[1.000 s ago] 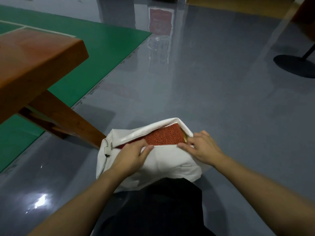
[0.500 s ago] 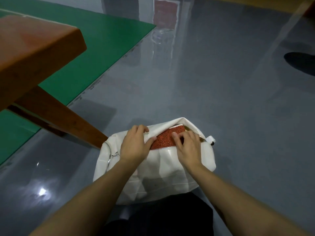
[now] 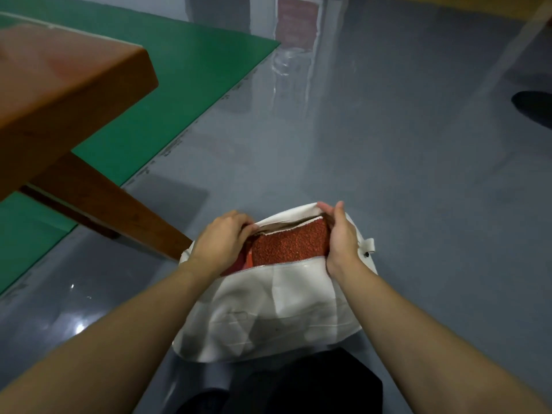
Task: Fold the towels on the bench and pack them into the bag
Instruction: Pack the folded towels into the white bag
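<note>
Your right hand (image 3: 339, 234) has shifted to the far rim of the bag (image 3: 268, 309), gripping it; your left hand (image 3: 222, 243) grips the opening's other end. The red towel (image 3: 291, 245) sits packed inside; zipping remains.

We find no writing, label, brand, number or sign that we can read anywhere in this view. The white bag (image 3: 268, 309), the red towel (image 3: 289, 245) inside it and the wooden bench (image 3: 68, 94) all show plain surfaces.
</note>
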The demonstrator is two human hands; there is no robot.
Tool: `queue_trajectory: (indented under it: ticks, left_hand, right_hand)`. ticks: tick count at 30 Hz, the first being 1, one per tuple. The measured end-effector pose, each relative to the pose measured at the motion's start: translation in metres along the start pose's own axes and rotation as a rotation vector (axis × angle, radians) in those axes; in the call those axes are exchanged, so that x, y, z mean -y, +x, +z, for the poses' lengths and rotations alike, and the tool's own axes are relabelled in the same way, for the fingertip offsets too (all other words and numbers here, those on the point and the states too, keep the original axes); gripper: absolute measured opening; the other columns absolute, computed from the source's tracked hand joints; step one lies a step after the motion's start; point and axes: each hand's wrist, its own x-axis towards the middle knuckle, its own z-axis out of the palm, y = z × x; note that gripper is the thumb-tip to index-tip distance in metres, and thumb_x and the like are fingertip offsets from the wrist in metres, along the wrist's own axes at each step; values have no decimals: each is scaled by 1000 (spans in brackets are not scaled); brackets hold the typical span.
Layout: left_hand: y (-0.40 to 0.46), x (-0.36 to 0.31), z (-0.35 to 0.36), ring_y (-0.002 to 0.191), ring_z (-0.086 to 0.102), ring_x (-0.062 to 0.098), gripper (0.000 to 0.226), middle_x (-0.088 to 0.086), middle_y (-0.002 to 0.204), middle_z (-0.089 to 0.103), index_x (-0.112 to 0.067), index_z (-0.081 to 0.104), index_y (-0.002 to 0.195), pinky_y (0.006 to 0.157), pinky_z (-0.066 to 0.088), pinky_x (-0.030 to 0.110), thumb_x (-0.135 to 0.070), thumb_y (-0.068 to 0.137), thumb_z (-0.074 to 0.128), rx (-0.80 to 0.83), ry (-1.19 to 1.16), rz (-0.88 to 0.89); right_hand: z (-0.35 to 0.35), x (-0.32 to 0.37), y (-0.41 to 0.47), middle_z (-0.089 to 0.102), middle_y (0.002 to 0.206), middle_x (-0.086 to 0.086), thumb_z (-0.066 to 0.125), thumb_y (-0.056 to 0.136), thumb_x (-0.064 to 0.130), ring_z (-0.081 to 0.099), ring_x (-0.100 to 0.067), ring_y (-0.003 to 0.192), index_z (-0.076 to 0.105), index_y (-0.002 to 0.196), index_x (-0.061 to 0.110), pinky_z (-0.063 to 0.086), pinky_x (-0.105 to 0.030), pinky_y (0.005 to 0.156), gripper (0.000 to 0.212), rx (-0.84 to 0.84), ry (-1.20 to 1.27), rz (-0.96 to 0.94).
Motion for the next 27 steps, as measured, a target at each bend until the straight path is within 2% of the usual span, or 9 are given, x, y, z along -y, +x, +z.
queue_trajectory:
  ticks: [5,8,10,14,16,19,21,24,27]
  left_hand:
    - [-5,-1,-8,93,62,18,24,-7,98,66,-28,70,104,74,40,31,-47,101,55,107,-21,43]
    - [-14,-1,-16,96,63,16,24,-8,107,68,-32,68,108,86,49,36,-51,99,55,261,-4,85]
    - [-24,3,-24,102,62,12,28,-11,116,64,-36,65,119,94,49,36,-53,100,53,371,48,111]
    - [-56,21,-53,115,53,6,55,-14,128,54,-33,56,135,106,42,29,-69,95,44,459,113,154]
    - [-73,37,-70,118,50,4,66,-15,128,53,-31,56,136,106,41,26,-75,92,36,441,95,152]
    - [-81,56,-89,114,56,11,40,-8,118,59,-21,63,127,97,41,23,-49,103,47,317,-46,3]
    - [-80,60,-98,106,60,16,24,-2,111,63,-15,67,119,87,42,24,-28,104,53,252,-66,-92]
    - [-89,68,-103,100,63,15,20,-4,110,67,-17,66,114,88,49,31,-30,102,57,289,-10,-165]
    - [-116,83,-95,98,64,11,23,-10,108,65,-25,63,114,88,52,31,-42,99,59,441,22,-160]
  right_hand:
    - [-11,2,-12,71,104,-10,67,91,45,68,-22,99,79,106,23,53,-42,97,30,-61,126,-93]
    - [-16,0,-22,73,92,-1,77,87,20,68,-9,79,78,98,25,56,-29,85,12,-181,-90,-186]
    - [-22,3,-27,73,84,5,79,84,22,67,-6,73,77,95,29,54,-28,81,13,-254,-286,-265]
    - [-35,7,-37,71,89,6,77,86,28,68,-17,90,79,101,23,47,-28,81,16,-264,-618,-289]
    - [-39,3,-41,73,96,2,75,87,32,68,-23,97,78,101,25,49,-34,87,16,-272,-781,-275]
    - [-32,-2,-54,61,122,-4,71,88,40,53,-30,120,75,108,33,39,-48,106,22,-360,-1023,-278]
    - [-11,-4,-76,49,127,-2,70,89,38,43,-28,122,72,109,33,30,-45,107,20,-373,-977,-409]
    - [34,-12,-119,52,115,7,69,92,31,45,-12,109,69,101,28,33,-29,97,10,-32,-931,-676]
    - [74,-24,-148,67,94,11,70,91,31,59,-3,86,72,91,25,46,-23,80,6,360,-925,-547]
